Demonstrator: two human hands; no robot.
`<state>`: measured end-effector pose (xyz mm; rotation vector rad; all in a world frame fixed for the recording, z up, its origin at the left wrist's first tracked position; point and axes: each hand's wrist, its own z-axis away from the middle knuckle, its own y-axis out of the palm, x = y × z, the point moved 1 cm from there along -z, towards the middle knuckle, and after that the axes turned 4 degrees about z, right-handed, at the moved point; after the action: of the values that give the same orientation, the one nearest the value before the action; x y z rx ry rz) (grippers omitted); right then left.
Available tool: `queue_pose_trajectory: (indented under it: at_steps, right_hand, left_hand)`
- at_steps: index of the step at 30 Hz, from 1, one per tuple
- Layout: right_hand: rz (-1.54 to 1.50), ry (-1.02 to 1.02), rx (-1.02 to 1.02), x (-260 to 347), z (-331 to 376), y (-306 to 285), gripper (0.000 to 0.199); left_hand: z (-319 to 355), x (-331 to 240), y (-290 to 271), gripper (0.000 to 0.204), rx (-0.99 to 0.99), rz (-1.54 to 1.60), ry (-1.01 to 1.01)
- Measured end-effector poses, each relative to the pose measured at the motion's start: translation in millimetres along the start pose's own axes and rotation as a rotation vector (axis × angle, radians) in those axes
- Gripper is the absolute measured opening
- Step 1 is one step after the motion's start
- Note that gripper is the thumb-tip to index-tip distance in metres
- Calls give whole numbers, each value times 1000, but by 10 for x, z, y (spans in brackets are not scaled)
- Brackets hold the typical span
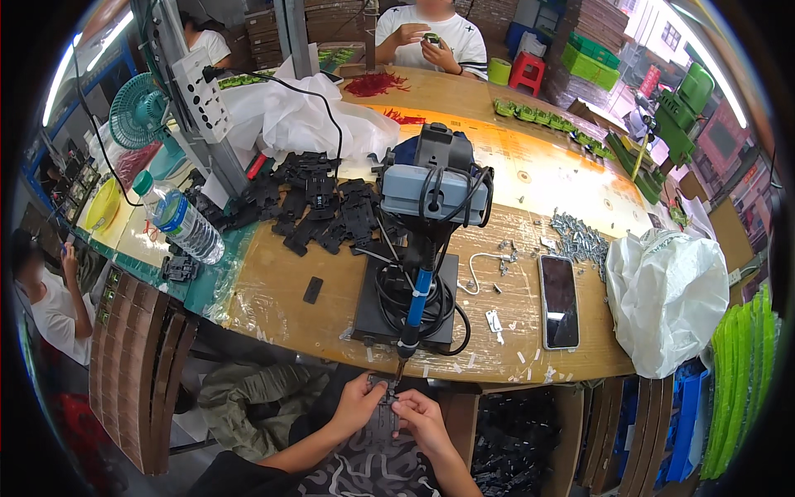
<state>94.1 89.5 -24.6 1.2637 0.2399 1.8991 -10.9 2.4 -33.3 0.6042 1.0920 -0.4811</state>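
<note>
Low in front of me, just off the table's near edge, my left hand and my right hand grip a flat black plastic part between them. Its top end lies by the tip of a blue-handled soldering iron, which points down in a fixed mount. Whether the tip touches the part, I cannot tell. Behind the iron stands a dark box with coiled black cable, and a grey-blue device sits above it. The fingers of both hands are bent round the part's edges.
Black plastic parts are heaped left of the iron. A phone, small metal screws and a white plastic bag lie right. A water bottle stands left; a carton of black pieces sits below. A co-worker sits opposite.
</note>
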Motion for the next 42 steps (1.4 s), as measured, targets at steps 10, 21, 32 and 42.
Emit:
queue_pose_trajectory:
  at_steps: [10,21,32,42]
  right_hand:
    - [49,18,-19,-23,-45,-39,16]
    - [72,23,-39,-40,-85,-59,16]
    - [105,7,-77,-43,-77,-68,14]
    - [284,-140,-406,-227,-73,-561,16]
  left_hand:
    - [-28,8,-36,13,33,33,-119]
    - [-51,15,-78,25,87,-380,-109]
    - [-94,190,-121,29,123,-401,-137]
    - [-99,-61,-243,34,410,-485,-203]
